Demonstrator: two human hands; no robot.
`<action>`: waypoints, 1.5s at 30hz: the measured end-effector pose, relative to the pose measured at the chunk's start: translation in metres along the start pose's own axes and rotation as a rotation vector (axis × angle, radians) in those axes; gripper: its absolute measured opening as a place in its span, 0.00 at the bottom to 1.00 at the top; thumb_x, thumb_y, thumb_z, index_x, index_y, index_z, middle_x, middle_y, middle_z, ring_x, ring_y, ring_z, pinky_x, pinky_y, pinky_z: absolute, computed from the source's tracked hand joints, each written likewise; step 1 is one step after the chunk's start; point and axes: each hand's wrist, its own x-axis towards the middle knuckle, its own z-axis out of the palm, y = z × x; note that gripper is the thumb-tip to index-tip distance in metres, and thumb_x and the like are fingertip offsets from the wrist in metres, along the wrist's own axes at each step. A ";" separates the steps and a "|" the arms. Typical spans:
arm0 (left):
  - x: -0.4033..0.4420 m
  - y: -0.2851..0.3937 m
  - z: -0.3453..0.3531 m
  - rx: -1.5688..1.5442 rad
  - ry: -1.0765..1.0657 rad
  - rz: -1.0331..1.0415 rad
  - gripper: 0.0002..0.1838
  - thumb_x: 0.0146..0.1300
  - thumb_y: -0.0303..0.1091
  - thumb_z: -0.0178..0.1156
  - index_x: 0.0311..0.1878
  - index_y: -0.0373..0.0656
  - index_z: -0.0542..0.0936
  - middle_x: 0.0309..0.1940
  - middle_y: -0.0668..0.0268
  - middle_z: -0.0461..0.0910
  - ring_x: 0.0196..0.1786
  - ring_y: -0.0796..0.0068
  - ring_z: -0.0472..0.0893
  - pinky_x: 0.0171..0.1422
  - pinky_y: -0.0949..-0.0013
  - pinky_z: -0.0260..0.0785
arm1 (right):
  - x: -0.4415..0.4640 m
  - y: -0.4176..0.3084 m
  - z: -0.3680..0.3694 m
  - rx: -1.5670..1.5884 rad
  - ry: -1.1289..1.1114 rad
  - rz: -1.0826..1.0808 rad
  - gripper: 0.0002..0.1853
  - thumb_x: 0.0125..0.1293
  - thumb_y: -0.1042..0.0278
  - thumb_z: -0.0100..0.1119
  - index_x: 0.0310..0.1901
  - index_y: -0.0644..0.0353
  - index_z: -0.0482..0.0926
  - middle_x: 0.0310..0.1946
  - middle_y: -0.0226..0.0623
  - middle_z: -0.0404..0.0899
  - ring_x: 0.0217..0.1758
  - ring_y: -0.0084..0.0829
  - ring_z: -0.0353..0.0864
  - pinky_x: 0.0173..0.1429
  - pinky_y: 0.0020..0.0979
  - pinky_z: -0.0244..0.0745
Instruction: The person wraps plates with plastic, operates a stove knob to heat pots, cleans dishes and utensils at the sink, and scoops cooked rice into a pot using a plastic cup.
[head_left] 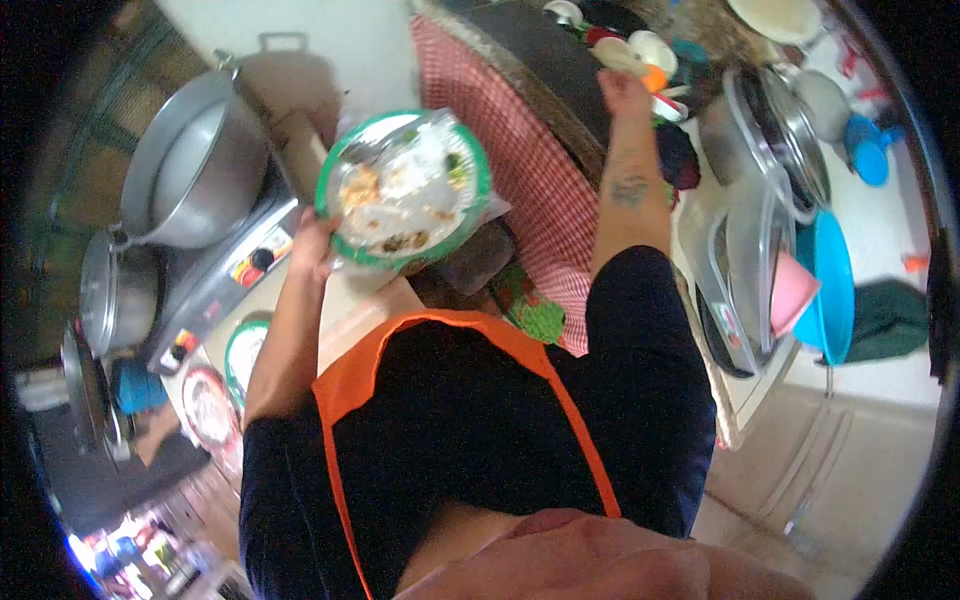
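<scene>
In the head view, the left hand has hold of a green-rimmed plate by its edge, the fingers at the lower left of the rim and partly hidden by it. The plate is raised in front of the chest, a clear plastic film over it and bits of food showing on its surface, reaching away from the fingers toward a red-checked cloth. The right hand stretches forward over the dark counter, well apart from the plate; its fingertips are just beside a pale oval item and an orange piece, but whether they grip anything I cannot tell. A large metal pot stands left of the plate.
</scene>
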 end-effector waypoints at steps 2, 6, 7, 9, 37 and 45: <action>0.002 -0.016 -0.020 0.028 0.038 -0.007 0.22 0.49 0.19 0.49 0.51 0.33 0.63 0.41 0.54 0.72 0.42 0.64 0.74 0.44 0.67 0.70 | -0.009 0.019 0.000 -0.058 0.074 0.153 0.17 0.60 0.72 0.39 0.51 0.66 0.59 0.45 0.47 0.66 0.47 0.44 0.69 0.49 0.47 0.68; -0.016 0.001 -0.012 -0.099 0.071 -0.112 0.22 0.50 0.18 0.48 0.51 0.33 0.59 0.44 0.51 0.69 0.43 0.62 0.74 0.44 0.65 0.70 | -0.126 0.051 0.096 -0.901 -0.436 -0.122 0.20 0.56 0.66 0.52 0.52 0.58 0.65 0.44 0.39 0.71 0.44 0.33 0.73 0.47 0.33 0.68; -0.015 0.000 -0.014 -0.125 0.040 -0.092 0.21 0.51 0.18 0.47 0.50 0.33 0.59 0.43 0.52 0.69 0.43 0.62 0.74 0.45 0.65 0.70 | -0.139 0.087 0.106 -1.066 -0.775 -0.577 0.13 0.55 0.69 0.53 0.42 0.62 0.74 0.43 0.37 0.74 0.42 0.25 0.73 0.45 0.28 0.68; -0.014 0.002 -0.014 -0.148 0.025 -0.088 0.20 0.51 0.17 0.47 0.50 0.33 0.59 0.43 0.52 0.69 0.43 0.62 0.74 0.45 0.64 0.69 | -0.169 0.137 0.135 -1.176 -1.337 -0.872 0.08 0.49 0.65 0.56 0.30 0.57 0.79 0.38 0.35 0.75 0.41 0.33 0.73 0.45 0.33 0.67; -0.030 0.008 -0.007 -0.053 0.206 0.022 0.25 0.50 0.18 0.49 0.54 0.33 0.57 0.44 0.50 0.69 0.44 0.58 0.74 0.47 0.63 0.71 | 0.105 0.042 -0.041 -1.794 -0.447 -0.669 0.19 0.50 0.56 0.48 0.41 0.57 0.76 0.34 0.48 0.77 0.34 0.45 0.77 0.35 0.44 0.71; -0.062 0.036 0.022 -0.167 0.338 0.034 0.26 0.49 0.18 0.49 0.56 0.33 0.59 0.43 0.53 0.72 0.42 0.65 0.76 0.42 0.66 0.73 | 0.192 0.017 -0.007 -1.978 -0.349 -0.832 0.19 0.55 0.62 0.51 0.46 0.64 0.71 0.37 0.43 0.75 0.36 0.34 0.75 0.40 0.30 0.70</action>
